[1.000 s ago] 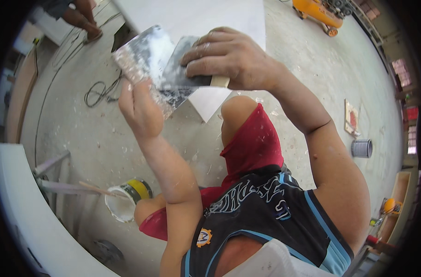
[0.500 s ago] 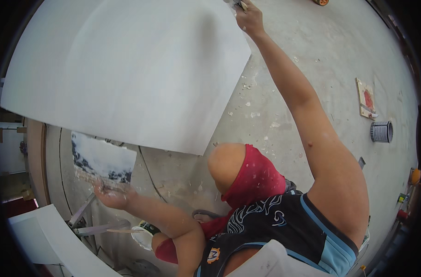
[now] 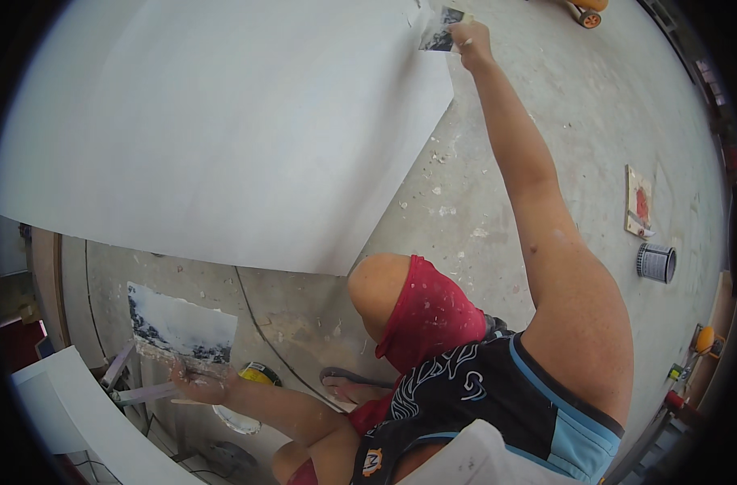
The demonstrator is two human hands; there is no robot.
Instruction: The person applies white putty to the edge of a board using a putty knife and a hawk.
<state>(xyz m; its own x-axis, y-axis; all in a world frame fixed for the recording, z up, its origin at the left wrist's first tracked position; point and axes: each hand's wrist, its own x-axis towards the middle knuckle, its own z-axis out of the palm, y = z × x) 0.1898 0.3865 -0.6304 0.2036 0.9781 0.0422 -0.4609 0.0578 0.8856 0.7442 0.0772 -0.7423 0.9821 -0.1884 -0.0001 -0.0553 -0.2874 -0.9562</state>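
A large white panel spreads across the upper left, with a dark smudge-like shadow near its right side. At its far right edge, my right hand grips a wide putty knife, its blade smeared dark and white and lying over the panel. Nearer to me on the left, my left hand holds a second broad, flat blade by its lower edge. White paste covers most of that blade, with dark patches showing through along the lower part. Its fingers are curled round the paste-crusted edge.
Below my left forearm stands a container with white contents. A second white panel fills the lower left. A cable crosses the paste-spattered floor. On the right lie a can and a board with a red patch; an orange wheel shows at the top.
The whole view has shifted, bringing the right hand's putty knife into fuller view at the panel's edge. My left hand and its blade sit lower, farther from the large panel.
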